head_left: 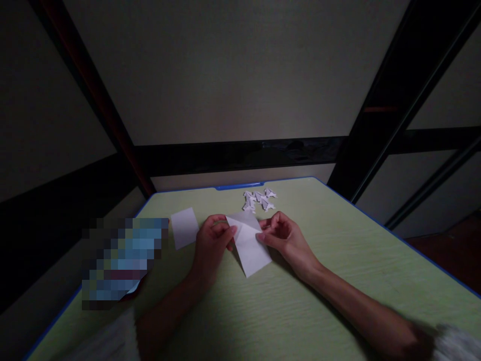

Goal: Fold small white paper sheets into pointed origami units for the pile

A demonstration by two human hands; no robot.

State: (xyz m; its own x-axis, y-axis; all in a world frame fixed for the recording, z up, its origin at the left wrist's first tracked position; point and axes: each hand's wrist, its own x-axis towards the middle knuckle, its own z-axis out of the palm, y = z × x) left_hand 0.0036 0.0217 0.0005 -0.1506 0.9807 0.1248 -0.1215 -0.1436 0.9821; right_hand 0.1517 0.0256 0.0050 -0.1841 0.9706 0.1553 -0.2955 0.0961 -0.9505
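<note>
Paper point(252, 253) well inside blue table edge point(240, 186)

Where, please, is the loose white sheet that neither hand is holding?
In the head view, the loose white sheet lies on the table, left of centre, between the left hand and the pixelated thing.

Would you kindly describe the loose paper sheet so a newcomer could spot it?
On the blue-edged green table, find the left hand. Just left of it, the loose sheet lies flat, unlike the held, creased paper and the cluster of small folded pieces.
</note>
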